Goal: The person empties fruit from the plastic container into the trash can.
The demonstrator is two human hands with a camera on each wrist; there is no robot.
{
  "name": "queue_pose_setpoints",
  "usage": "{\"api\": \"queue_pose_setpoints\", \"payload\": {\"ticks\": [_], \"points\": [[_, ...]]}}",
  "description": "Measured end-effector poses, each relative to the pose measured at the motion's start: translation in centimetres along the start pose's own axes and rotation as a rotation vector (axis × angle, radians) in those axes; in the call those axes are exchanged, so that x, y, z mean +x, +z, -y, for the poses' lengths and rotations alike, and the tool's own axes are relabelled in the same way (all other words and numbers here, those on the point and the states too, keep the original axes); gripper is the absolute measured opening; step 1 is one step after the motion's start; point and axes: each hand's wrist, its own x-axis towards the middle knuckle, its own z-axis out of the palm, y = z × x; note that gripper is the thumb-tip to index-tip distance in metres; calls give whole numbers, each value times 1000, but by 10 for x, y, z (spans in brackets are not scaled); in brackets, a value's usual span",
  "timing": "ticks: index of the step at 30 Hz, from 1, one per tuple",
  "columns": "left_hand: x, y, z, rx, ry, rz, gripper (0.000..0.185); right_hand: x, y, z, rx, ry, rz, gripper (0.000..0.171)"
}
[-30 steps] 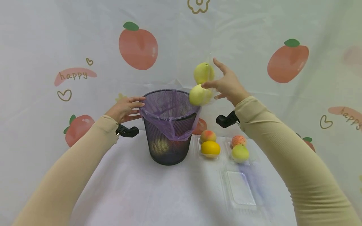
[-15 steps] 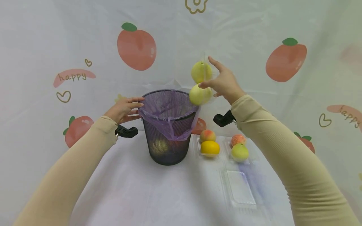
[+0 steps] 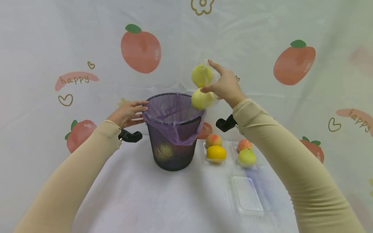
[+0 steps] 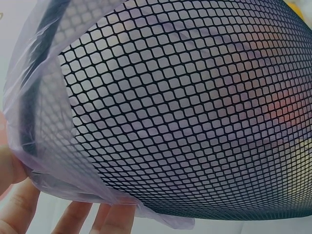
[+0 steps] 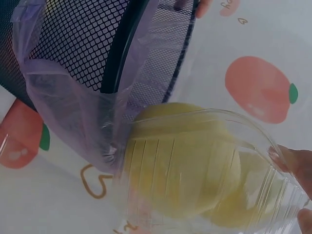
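Looking down from the head camera, a person in beige sleeves works at a white-covered table (image 3: 131, 200). The left hand (image 3: 128, 112) rests with nearly straight fingers against the rim of a black mesh bin (image 3: 174, 147) lined with a purple bag (image 3: 172, 119), steadying it without curling round it. The right hand (image 3: 224, 86) is raised just above and to the right of the bin's rim, thumb and fingers pinching a clear plastic tray (image 3: 205, 81) tipped on end, with 2 yellow-green fruits (image 3: 200, 86) inside, one above the other; the lower fruit hangs over the bin's right edge. On the table right of the bin sit 2 more clear trays, one with a peach (image 3: 214, 140) and an orange (image 3: 216, 152), the other with a pink fruit (image 3: 245, 144) and a green fruit (image 3: 247, 157). An empty clear tray (image 3: 247, 194) lies nearer the viewer. In the left wrist view, the mesh bin (image 4: 195, 112) fills the frame, its purple bag (image 4: 29, 87) folded over the rim, and the left hand's fingertips (image 4: 73, 219) touch the bag below. In the right wrist view, the clear plastic tray (image 5: 204, 175) with the yellow-green fruits (image 5: 185, 161) lies just beside the bin's rim (image 5: 122, 53), with the right hand's fingertips (image 5: 295, 165) on the tray's edge.
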Motion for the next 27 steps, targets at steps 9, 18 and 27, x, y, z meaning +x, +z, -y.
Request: {"api": "queue_pose_setpoints", "payload": {"ticks": [9,18,27], "points": [[-1,-2,1,18,22,15,56,1,-8,-4,54,2,-25,95],[-2,2,1,2,25,17,56,-4,-17,-23,470,76,54,93],[0,0,2,15,21,15,56,-18,-29,-58,837,167,164,87]]}}
